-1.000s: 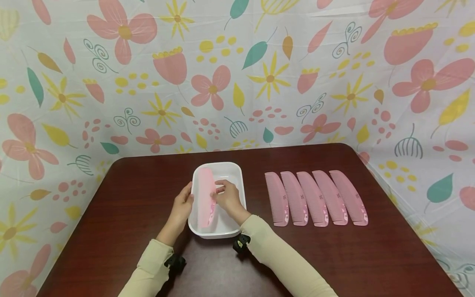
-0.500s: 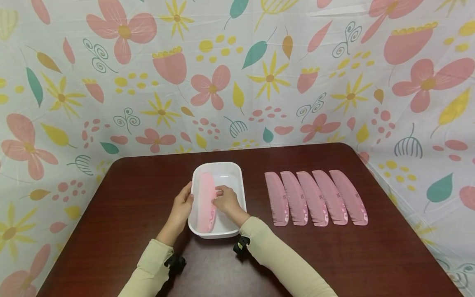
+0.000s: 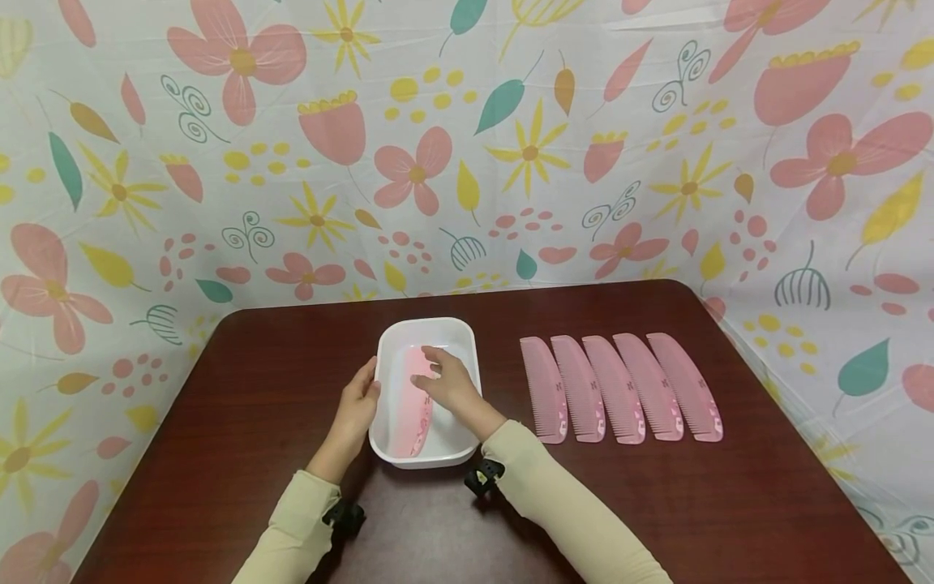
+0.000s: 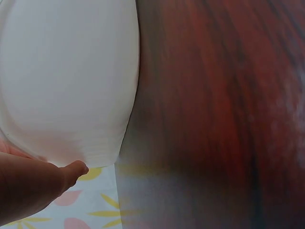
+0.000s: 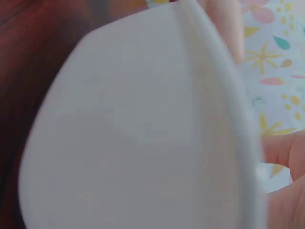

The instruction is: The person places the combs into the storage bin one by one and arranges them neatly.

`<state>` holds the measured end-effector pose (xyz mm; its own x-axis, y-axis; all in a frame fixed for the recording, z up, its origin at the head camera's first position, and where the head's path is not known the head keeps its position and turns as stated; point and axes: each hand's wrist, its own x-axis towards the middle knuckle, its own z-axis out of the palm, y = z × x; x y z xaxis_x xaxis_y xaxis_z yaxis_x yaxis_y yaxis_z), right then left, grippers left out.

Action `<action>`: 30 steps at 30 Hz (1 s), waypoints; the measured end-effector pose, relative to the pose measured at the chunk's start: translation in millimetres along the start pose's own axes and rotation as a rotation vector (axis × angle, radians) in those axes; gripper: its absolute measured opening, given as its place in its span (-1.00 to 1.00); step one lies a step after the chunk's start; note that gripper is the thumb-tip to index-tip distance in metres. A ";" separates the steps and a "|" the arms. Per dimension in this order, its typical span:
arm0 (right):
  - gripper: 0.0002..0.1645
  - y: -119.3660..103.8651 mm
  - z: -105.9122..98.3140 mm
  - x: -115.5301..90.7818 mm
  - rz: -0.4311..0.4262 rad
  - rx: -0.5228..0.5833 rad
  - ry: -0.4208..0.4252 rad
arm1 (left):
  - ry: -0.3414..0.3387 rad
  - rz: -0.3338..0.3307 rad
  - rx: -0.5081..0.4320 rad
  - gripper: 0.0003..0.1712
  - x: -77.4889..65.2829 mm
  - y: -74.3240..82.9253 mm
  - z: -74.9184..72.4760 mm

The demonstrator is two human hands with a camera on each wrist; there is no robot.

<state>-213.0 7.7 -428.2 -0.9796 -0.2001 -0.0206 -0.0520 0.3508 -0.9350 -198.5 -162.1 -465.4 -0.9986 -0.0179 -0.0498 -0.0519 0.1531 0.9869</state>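
A pink comb (image 3: 413, 418) lies lengthwise in a white plastic tray (image 3: 460, 442), its patterned spine toward the right. Over the comb's upper half is my right hand (image 3: 454, 385), thumb and forefinger parted, nothing pinched between them; part of the comb is hidden beneath. My left hand (image 3: 356, 405) holds the tray's left side at the rim. In the left wrist view, a finger (image 4: 71, 174) of it lies against the tray's outer wall (image 4: 76, 71). The right wrist view shows the tray's outside (image 5: 124, 105) with parted right fingers (image 5: 279, 148) beyond the rim.
Several matching pink combs (image 3: 616, 393) lie in a slanting row on the dark red-brown table (image 3: 277, 389), right of the tray. A floral cloth (image 3: 467, 162) hangs behind the table. Each wrist wears a small black camera (image 3: 485, 477).
The comb has been lowered into the tray and now sits slightly further right and more tilted. My right fingers have let go and spread apart. My left hand has stayed at the tray's side.
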 end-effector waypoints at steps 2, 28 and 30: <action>-0.33 -2.1 -4.2 0.2 -0.027 0.023 -0.007 | 0.001 0.000 -0.002 -0.44 0.3 -0.1 0.1; -0.36 -14.6 -53.9 -10.1 -0.111 0.111 0.113 | 0.013 -0.021 -0.009 -0.44 0.9 -1.0 0.2; -0.37 -13.0 -58.7 -11.2 -0.124 0.118 0.132 | 0.011 -0.022 -0.011 -0.44 0.6 -1.4 0.0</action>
<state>-212.7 59.2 -395.1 -0.9845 -0.1111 0.1360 -0.1578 0.2198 -0.9627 -199.1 -162.3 -466.8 -0.9970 -0.0321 -0.0698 -0.0737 0.1417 0.9872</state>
